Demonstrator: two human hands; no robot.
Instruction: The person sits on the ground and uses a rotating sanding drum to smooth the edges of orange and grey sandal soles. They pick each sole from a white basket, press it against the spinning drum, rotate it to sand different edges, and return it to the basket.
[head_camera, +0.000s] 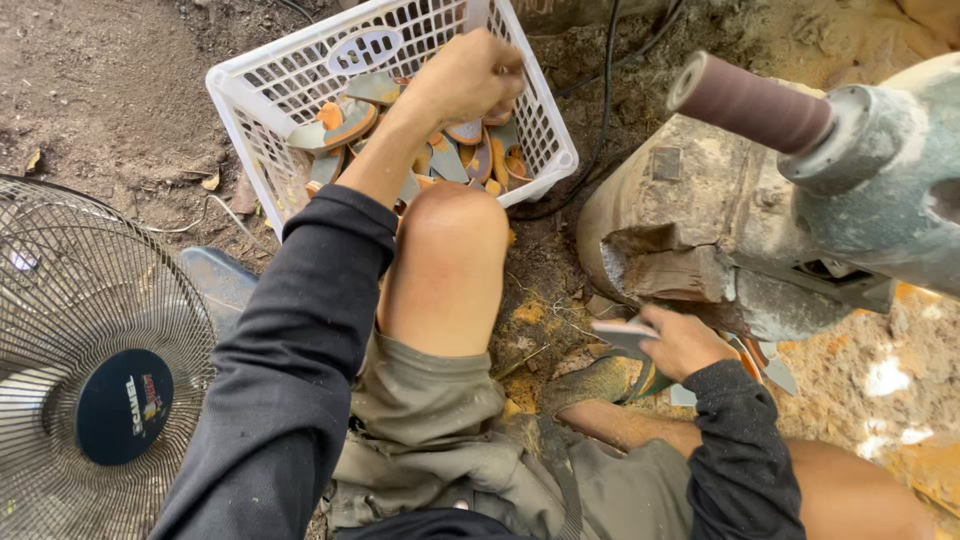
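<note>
Nearest the lens, wore dark long sleeves (290, 370) and dusty khaki shorts (420, 400). Sat low on bare earth with one bare knee (450, 240) raised in the middle, probably to keep everything within arm's reach.

Stretched the left hand (470, 75) far ahead, into a white plastic basket (250, 95) that stood on the dirt just beyond the knee. Kept those fingers curled tight into a fist at the far right side of the basket. Seemed to close them on something small, though cannot tell what. Held in the basket a loose heap of flat grey and orange pieces (350, 125), curved like shoe-sole offcuts.

Kept the right hand (680, 342) low on the near right, close under a heavy, grimy sanding machine (880, 190). Pinched a flat grey piece (620, 333) between thumb and pressed-together fingers, level, its edge pointing left. Gripped it so, most likely, to keep it steady. Left a few more such scraps (770, 370) on the ground just beside that hand.

Showed a brown abrasive drum (745, 100) jutting left from the machine, well above the right hand and apart from it. Trailed a black cable (605, 90) across the soil between basket and machine. Stood a wire-caged fan (90, 330) at the near left, beside the left sleeve.
</note>
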